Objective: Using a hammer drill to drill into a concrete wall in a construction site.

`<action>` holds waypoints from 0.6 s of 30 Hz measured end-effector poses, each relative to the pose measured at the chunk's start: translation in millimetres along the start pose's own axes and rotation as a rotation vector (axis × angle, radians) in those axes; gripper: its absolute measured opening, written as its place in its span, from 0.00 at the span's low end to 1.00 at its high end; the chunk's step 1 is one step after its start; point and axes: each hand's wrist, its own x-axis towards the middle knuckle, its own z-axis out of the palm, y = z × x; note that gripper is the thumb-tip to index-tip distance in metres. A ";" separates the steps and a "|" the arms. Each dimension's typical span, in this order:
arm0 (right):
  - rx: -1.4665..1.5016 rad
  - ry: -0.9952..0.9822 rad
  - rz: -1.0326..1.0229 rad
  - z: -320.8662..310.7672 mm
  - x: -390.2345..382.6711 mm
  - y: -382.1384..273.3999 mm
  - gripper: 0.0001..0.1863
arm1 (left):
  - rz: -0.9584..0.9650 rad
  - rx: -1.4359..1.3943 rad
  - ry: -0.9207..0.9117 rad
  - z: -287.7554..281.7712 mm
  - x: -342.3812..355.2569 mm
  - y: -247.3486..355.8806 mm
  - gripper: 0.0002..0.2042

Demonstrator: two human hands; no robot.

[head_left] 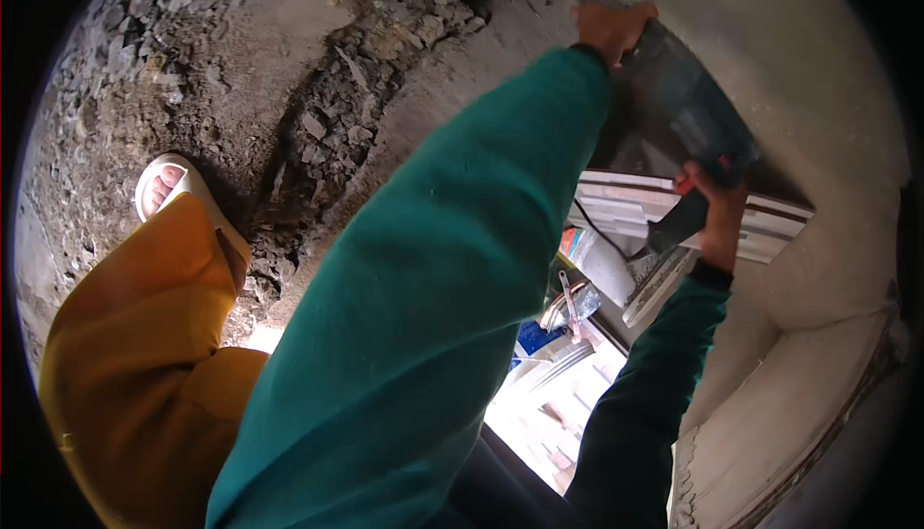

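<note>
Both my hands hold a long corded power tool with a dark blue-green body, against the pale wall at the upper right. My left hand is wrapped round its far end, next to a grey front part. That end is blurred, and I cannot tell what bit or disc it carries. My right hand grips the rear handle, close to a red trigger. From the handle's foot runs a thick black sleeve. My left forearm, in a green sleeve, crosses the middle of the view.
Broken rubble fills a rough channel in the concrete floor and heaps up at the upper left. My sandalled foot stands on the left. Stacked light strips, a white bag and tools lie below the power tool. A plastered ledge borders the right.
</note>
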 end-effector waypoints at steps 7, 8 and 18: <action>-0.446 0.316 -0.486 83.2 -76.8 54.2 0.32 | 0.057 -0.497 -0.153 -48.8 -25.0 -61.1 0.24; -0.510 0.295 -0.500 96.9 -92.7 58.2 0.32 | 0.031 -0.524 -0.162 -58.1 -25.5 -64.9 0.23; -0.545 0.218 -0.479 76.8 -176.0 38.3 0.28 | 0.147 -0.768 -0.015 -85.0 -125.2 -73.4 0.21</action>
